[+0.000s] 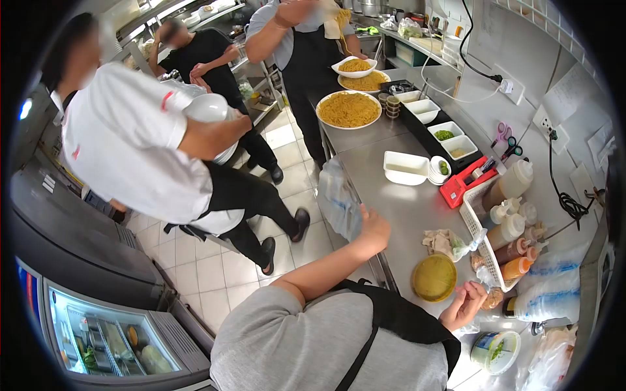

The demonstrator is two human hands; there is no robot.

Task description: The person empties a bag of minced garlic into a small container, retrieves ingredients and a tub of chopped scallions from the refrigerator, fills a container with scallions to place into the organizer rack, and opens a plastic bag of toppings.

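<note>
My left hand [375,232] is closed at the counter's front edge, its fingers gripping the top of a clear plastic bag [339,201] that hangs down beside the counter. Over the near end of the counter is my right hand [464,305], palm partly up, its fingers loosely bent and apart with nothing plainly held. Just beside it stands a round yellow-green container [434,277]. A crumpled cloth [443,243] lies behind that container. Below my right hand, a white tub [495,352] has some green bits inside.
A white basket [482,241] of squeeze bottles lines the wall, near a red scale [462,186] and a white tray [405,167]. Noodle platters [349,111] sit at the far end, where a person handles noodles. Another person carries white bowls [207,107] on the left.
</note>
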